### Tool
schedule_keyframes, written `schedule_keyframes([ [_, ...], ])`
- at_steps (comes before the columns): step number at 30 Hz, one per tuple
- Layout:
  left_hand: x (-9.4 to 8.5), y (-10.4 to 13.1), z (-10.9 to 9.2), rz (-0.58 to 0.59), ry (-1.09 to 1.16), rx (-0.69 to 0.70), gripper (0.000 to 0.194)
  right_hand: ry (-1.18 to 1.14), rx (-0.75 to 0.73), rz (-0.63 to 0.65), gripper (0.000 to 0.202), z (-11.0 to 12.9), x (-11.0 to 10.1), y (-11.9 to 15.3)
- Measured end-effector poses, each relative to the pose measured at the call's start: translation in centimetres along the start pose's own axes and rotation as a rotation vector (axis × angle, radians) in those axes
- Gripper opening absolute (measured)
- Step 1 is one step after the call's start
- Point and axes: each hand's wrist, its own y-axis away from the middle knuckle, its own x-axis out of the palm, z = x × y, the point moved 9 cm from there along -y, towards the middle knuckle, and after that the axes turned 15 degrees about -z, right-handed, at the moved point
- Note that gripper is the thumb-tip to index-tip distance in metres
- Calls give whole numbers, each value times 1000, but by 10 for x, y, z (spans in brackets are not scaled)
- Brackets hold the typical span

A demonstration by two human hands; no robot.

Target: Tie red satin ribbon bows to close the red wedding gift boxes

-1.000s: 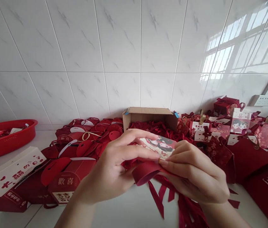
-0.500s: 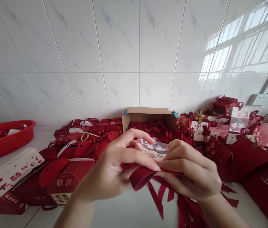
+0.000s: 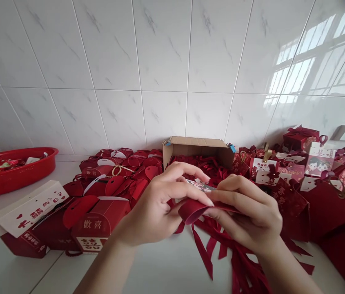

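Both hands meet at the middle of the view, above the white table (image 3: 166, 269). The left hand (image 3: 156, 208) and the right hand (image 3: 248, 212) share a pinching grip on a dark red ribbon (image 3: 192, 209) — thumb and forefinger of each pressed together on its looped end, which curls between the two hands. A small printed card (image 3: 201, 185) shows just behind the fingers at 12 o'clock; which hand carries it I cannot tell. Loose ribbon tails (image 3: 221, 249) trail down toward 5 o'clock onto the table. A cardboard box (image 3: 198, 147) stands against the tiled wall at 12 o'clock, red gift boxes (image 3: 99, 204) are heaped at 9 o'clock, more decorated boxes (image 3: 301, 171) lie at 2 o'clock, and a red basket (image 3: 16, 175) sits far out at 9 o'clock — well apart from the hands.
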Motion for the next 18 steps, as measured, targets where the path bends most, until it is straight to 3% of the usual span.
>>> schedule_keyframes([
  [9, 3, -1, 5, -6, -7, 53, 17, -51, 91, 6, 8, -11, 4, 4],
  [18, 2, 1, 32, -62, -5, -205, 24, -139, 578, -75, 9, -55, 8, 20],
])
